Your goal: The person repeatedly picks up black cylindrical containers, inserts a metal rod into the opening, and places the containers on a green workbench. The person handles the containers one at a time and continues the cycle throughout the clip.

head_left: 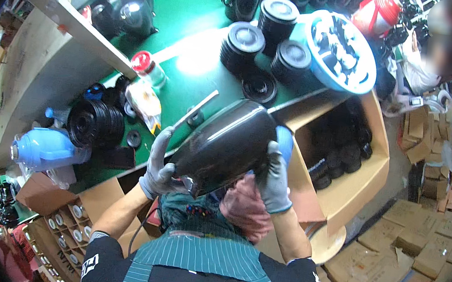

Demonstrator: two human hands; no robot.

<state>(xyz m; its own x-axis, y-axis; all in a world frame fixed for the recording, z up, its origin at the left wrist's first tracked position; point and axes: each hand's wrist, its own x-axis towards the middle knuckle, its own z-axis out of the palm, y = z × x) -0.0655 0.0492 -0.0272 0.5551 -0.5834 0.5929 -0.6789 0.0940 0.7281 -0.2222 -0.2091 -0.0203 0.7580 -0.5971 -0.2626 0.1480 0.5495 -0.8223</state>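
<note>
Both my hands wear grey gloves and hold a glossy black jug body [229,141] tilted in front of my chest. My left hand [157,169] grips its narrower lower-left end. At the broader right end, my right hand [276,181] presses its fingers along the side. A thin pale rod [199,107] slants up from beside my left thumb; whether that hand holds it too, I cannot tell. A pink cloth [248,208] lies under the jug body at my lap, over my striped green apron [200,256].
On the green table [183,74] are stacked black lids [243,44], a red-capped bottle [142,63], black discs [90,121] and a blue basin [337,84] of small parts. An open carton [367,186] of black parts stands right; a light-blue jug [47,147] lies left. Another person works far right.
</note>
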